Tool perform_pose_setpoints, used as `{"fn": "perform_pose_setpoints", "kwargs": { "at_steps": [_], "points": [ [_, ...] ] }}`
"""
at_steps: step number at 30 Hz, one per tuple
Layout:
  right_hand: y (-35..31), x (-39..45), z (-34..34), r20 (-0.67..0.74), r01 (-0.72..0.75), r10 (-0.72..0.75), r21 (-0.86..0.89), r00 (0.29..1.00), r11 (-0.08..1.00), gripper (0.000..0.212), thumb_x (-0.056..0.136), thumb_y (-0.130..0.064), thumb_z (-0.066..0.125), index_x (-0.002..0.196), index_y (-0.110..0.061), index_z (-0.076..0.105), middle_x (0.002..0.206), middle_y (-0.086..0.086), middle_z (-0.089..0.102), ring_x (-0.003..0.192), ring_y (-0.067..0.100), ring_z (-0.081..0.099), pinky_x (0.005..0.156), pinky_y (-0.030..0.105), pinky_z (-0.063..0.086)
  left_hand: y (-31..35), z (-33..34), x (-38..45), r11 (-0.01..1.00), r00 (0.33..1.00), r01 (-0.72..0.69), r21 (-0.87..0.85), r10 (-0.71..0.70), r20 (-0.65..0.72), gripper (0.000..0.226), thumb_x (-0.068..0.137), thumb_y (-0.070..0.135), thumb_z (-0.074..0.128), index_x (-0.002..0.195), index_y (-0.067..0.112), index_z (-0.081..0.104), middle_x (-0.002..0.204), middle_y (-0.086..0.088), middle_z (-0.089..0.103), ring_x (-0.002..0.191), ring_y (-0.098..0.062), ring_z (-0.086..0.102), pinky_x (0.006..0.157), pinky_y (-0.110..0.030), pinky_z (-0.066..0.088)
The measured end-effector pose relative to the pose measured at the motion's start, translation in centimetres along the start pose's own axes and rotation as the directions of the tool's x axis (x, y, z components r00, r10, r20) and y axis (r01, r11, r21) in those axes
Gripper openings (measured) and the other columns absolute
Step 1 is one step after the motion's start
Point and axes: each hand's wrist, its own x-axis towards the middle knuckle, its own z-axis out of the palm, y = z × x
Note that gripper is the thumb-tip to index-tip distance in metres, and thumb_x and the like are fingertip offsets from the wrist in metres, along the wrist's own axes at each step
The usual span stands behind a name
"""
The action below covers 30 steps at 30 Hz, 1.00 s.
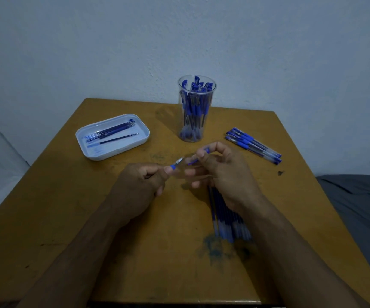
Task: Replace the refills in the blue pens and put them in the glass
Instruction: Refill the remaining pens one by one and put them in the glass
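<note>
Two bare hands meet over the middle of the worn yellow-brown wooden table (68,218), and it's close work here. The left hand (139,187) has its fingers curled in, thumb and forefinger pinching the blue grip-and-tip section of a pen (176,163), metal point aimed up and away. The right hand (221,174) pinches the clear pen barrel with a blue end (198,157) between thumb and forefinger, the other fingers loosely bent beneath; the two pieces sit just apart, nearly in line. Under the right wrist lies a bundle of loose blue refills (226,216) flat on the table. Further back stands the tall clear plastic glass (196,108), packed with capped blue pens standing upright. To its right, a small row of blue pens with clear barrels (254,144) lies side by side. Back left, the white rounded rectangular tray (113,136) holds several dark refills.
</note>
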Motion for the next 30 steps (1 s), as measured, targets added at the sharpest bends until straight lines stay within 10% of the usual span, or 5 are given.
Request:
{"fn": "perform_pose_setpoints", "kwargs": {
  "at_steps": [4,13,20,26,30],
  "points": [
    [0.7,0.1,-0.6,-0.108,0.155,-0.263,-0.578,0.959,0.801,0.005,0.094,-0.028,0.072,0.096,-0.027,0.077,0.074,-0.012,0.065,0.067,0.0,0.057,0.061,0.015,0.044,-0.1,0.1,0.0,0.996,0.993,0.033,-0.08,-0.042,-0.109,0.029,0.1,0.045,0.056,0.082,0.036,0.078,0.061,-0.003,0.06,0.05,-0.018,0.04,0.05,-0.028,0.034],
    [0.1,-1.7,1.8,0.246,0.263,-0.141,-0.958,0.959,0.112,0.032,0.107,-0.032,0.044,0.127,-0.023,0.066,0.114,-0.002,0.058,0.098,0.012,0.052,0.078,0.026,0.045,0.2,0.7,-0.5,0.997,0.991,0.025,0.075,-0.015,-0.13,0.023,0.097,0.043,0.062,0.089,0.027,0.077,0.062,0.001,0.067,0.046,0.001,0.049,0.054,-0.02,0.037],
    [0.7,-1.2,1.6,0.222,0.242,-0.151,-0.961,0.963,0.132,0.032,0.105,-0.034,0.046,0.13,-0.023,0.062,0.117,0.0,0.055,0.093,0.013,0.054,0.078,0.03,0.048,0.2,0.7,-0.7,0.996,0.995,0.029,0.088,-0.02,-0.101,0.021,0.091,0.041,0.07,0.079,0.024,0.077,0.063,0.001,0.071,0.043,0.0,0.049,0.051,-0.019,0.037],
    [1.2,-0.5,0.5,-0.091,0.167,-0.279,-0.613,0.956,0.772,0.04,0.106,-0.037,0.049,0.082,-0.017,0.075,0.076,-0.003,0.071,0.072,0.008,0.063,0.069,0.029,0.051,-0.1,1.1,-0.7,0.989,0.995,-0.062,0.138,0.072,-0.072,0.013,0.09,0.036,0.073,0.086,0.025,0.079,0.063,0.003,0.071,0.047,-0.001,0.053,0.049,-0.013,0.039],
    [1.0,-0.7,0.8,-0.027,0.088,-0.119,-0.514,0.993,0.853,0.059,0.099,-0.056,0.052,0.07,-0.008,0.071,0.067,0.002,0.071,0.062,0.012,0.064,0.06,0.02,0.049,-0.3,1.2,-0.7,0.976,0.99,-0.122,0.179,0.132,-0.043,0.008,0.087,0.031,0.078,0.085,0.023,0.079,0.063,0.001,0.07,0.048,-0.004,0.051,0.049,-0.015,0.037]
  ]
}}
